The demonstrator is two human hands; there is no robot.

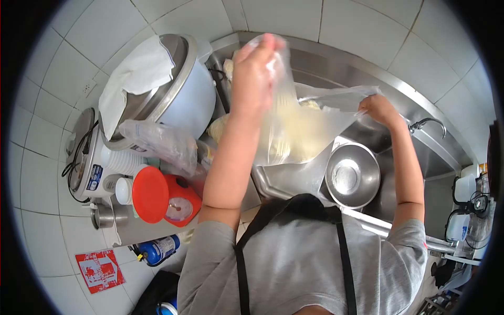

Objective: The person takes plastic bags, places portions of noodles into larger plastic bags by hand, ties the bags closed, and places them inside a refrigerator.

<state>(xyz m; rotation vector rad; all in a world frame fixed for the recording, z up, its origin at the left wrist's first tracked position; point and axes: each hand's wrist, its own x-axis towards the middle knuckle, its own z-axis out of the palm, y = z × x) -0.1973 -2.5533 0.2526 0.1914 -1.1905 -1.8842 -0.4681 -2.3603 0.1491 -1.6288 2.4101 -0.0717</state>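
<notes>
My left hand [257, 68] is raised high, its fingers closed on one side of a translucent plastic bag [283, 131]. My right hand [379, 108] pinches the bag's other edge, so the plastic stretches between both hands. Pale yellow food [302, 134] shows through the plastic; what it is exactly, I cannot make out. More pale pieces [218, 128] lie beside my left forearm. Below the right side of the bag, a round steel bowl [353, 176] sits at the sink's near edge.
A large cooker [194, 100] with a white cloth [136, 79] stands at the left. Nearer are a red scale [184, 202], stacked white cups [123, 160] and another plastic bag [163, 144]. A faucet [428, 123] rises behind the sink [386, 157]; clear containers [464, 189] are far right.
</notes>
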